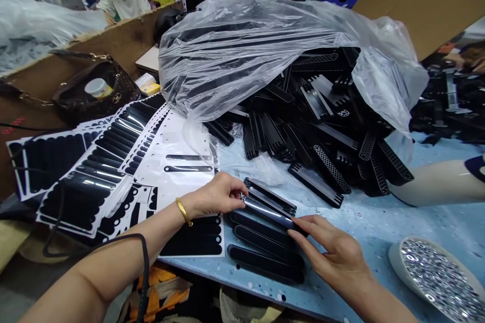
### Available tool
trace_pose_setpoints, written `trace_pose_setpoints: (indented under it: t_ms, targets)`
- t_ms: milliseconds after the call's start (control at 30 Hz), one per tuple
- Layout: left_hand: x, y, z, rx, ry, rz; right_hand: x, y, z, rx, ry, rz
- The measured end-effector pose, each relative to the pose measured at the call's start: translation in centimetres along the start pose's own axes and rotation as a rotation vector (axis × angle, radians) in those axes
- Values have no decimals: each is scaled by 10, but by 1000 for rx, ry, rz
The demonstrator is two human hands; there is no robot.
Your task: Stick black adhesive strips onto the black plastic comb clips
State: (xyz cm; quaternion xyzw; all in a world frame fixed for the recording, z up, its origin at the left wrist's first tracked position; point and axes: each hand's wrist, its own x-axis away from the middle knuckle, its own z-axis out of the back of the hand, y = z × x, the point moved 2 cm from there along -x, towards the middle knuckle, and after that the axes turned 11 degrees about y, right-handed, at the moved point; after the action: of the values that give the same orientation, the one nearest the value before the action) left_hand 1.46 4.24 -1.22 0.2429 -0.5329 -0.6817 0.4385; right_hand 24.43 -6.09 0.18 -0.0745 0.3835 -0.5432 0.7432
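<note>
A glossy black strip (267, 211) with rounded ends stretches between my two hands above the blue tabletop. My left hand (217, 194) pinches its far left end between thumb and fingers. At the near right end, the thumb and fingers of my right hand (335, 248) close on it. Just behind the strip lies a slotted black plastic piece (273, 196), partly covered by it. Several flat black bars (265, 265) lie side by side in front. Under my left forearm is a white-backed sheet of black strips (191, 239); another sheet (178, 136) has mostly bare backing.
Behind my hands, a clear plastic bag (242, 45) spills a heap of black plastic pieces (284, 131). More strip sheets (81, 192) fan out at left, near a brown handbag (98, 93). A white bowl (396, 257) of small shiny metal rings stands at right. A person (127, 2) is at back left.
</note>
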Motion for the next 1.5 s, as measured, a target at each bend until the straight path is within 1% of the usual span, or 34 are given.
trace_pose_setpoints:
  t_ms: [133,333,500,567,733,900,1033,1167,1333,1400,1500]
  targets:
    - [0,2,0,10,0,18,0,1,-1,12,-7,3]
    - [0,3,0,0,2,39,-1,0,-3,20,20,67]
    - [-1,2,1,-4,17,30,0,2,-6,52,-1,30]
    - [-1,1,2,16,3,30,1,3,-6,55,-2,26]
    - [-2,-1,4,154,-66,131,1,3,-6,67,-10,17]
    - [-4,-1,0,140,-35,148,1,4,-8,55,-9,32]
    - [-5,-4,-5,157,31,183,2,6,-8,30,-35,-25]
    - [-5,-7,-7,193,44,212,3,10,-5,-51,-61,-108]
    - [-5,-6,-6,186,53,223,7,15,-3,-133,-74,-219]
    - [-4,-5,-6,175,54,219,9,15,-3,-142,-69,-236]
    - [-5,-5,-6,168,49,221,10,12,-3,-143,-41,-213]
